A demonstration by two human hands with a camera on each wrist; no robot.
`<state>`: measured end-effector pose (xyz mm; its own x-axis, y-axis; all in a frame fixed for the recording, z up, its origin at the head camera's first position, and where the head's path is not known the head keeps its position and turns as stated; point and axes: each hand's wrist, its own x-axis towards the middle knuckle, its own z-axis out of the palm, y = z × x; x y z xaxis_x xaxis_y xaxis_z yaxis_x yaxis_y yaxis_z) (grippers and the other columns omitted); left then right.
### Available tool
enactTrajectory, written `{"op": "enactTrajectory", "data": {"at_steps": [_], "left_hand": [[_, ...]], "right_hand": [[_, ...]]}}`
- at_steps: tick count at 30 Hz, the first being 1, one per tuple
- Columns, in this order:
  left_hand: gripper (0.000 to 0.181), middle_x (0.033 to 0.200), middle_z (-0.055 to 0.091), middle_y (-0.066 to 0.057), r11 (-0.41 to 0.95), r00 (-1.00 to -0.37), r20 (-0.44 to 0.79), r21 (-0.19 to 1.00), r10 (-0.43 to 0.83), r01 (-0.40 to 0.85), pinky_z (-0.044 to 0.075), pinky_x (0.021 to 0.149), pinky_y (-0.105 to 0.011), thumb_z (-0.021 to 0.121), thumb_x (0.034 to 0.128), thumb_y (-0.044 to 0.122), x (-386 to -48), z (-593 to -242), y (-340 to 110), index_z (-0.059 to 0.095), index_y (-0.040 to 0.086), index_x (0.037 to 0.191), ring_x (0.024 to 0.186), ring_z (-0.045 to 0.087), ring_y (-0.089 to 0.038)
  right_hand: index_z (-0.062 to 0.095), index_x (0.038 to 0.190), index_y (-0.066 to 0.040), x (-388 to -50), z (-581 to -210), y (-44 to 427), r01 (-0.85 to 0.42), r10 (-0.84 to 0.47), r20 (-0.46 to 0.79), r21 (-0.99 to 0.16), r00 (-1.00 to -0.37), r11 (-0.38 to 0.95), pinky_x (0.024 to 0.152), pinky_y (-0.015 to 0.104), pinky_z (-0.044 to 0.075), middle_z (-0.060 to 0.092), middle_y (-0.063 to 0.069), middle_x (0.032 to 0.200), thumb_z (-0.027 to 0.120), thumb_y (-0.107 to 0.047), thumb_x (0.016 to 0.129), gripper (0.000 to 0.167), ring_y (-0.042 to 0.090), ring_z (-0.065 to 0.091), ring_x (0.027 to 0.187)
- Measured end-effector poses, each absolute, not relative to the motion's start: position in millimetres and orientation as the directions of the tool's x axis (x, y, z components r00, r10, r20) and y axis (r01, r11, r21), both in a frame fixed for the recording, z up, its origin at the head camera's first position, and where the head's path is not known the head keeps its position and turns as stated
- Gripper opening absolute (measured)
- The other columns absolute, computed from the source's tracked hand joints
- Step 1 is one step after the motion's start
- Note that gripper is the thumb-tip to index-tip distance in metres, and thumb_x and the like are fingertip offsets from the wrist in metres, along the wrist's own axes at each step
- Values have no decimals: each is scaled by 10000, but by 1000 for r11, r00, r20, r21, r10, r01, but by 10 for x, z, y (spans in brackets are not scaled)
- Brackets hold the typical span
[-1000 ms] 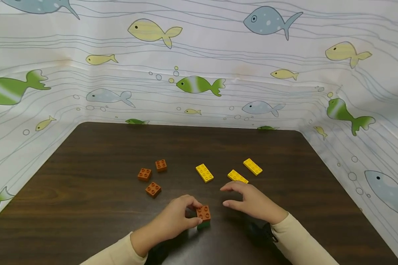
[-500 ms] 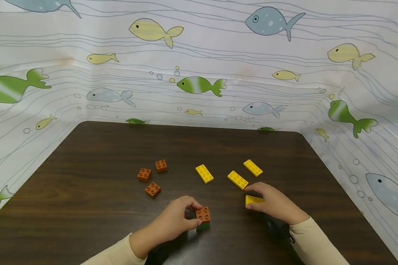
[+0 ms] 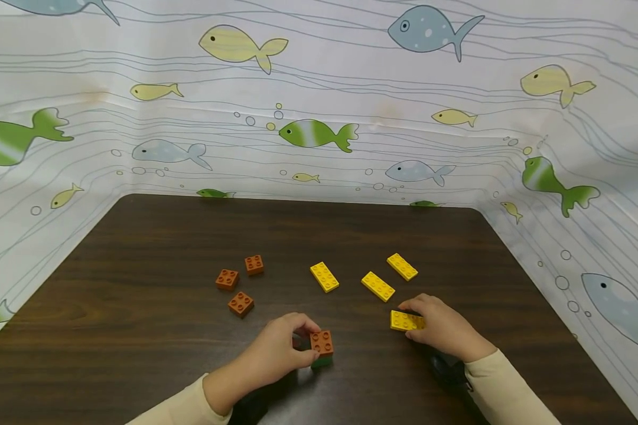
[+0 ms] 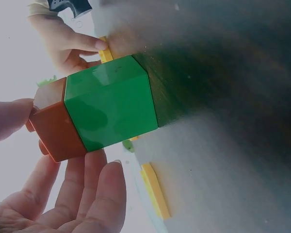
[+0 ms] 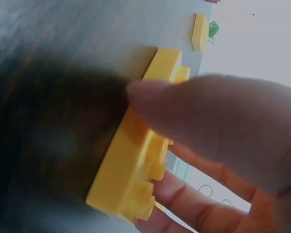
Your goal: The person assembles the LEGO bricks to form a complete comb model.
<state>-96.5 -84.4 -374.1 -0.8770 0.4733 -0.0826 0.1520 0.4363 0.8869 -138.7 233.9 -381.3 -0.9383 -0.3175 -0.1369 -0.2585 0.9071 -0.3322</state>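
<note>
Left hand [image 3: 279, 349] gripping orange block [image 3: 322, 341] stacked on green block [image 4: 111, 107], right hand [image 3: 442, 328] apparently pinching yellow brick [image 3: 402, 320], dark counter [image 3: 138, 342] beneath.

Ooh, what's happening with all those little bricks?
A person has both hands on bricks at a dark table. The left hand holds a small stack: an orange-brown brick sitting on top of a green block. The right hand pinches a yellow brick, which is apart from that stack. Three more yellow bricks and three loose orange-brown bricks lie farther back on the table, with no hand touching them.
</note>
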Motion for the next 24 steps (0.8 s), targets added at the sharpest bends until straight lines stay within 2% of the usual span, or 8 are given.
{"op": "enactTrajectory", "data": {"at_steps": [9,16,24], "left_hand": [[237,1072,604,-37,426,-874,-97,895,476,133,508,776,-370,728,838,130,-957,-3729,-851,654,77,1057,968,588,-209],[241,1071,603,-36,422,-873,-100,897,477,128,511,776,-368,726,838,126,-954,-3728,-848,653,73,1062,967,589,-220],[241,1079,598,-43,423,-874,-104,898,475,123,514,791,-379,723,840,123,-952,-3730,-846,650,70,1064,969,589,-224]], "right_hand": [[691,1110,-125,-1382,-3813,2293,-302,-343,-88,-306,-935,903,784,385,489,606,-27,987,786,-143,789,335,112,518,832],[691,1154,-126,-1364,-3807,2236,-338,-360,-17,-306,-933,890,742,341,482,606,-48,1002,770,-175,812,354,82,498,797],[693,1158,-145,-1309,-3770,2064,-465,-448,125,-221,-885,857,679,282,480,603,-37,1031,794,-210,794,384,71,487,796]]}}
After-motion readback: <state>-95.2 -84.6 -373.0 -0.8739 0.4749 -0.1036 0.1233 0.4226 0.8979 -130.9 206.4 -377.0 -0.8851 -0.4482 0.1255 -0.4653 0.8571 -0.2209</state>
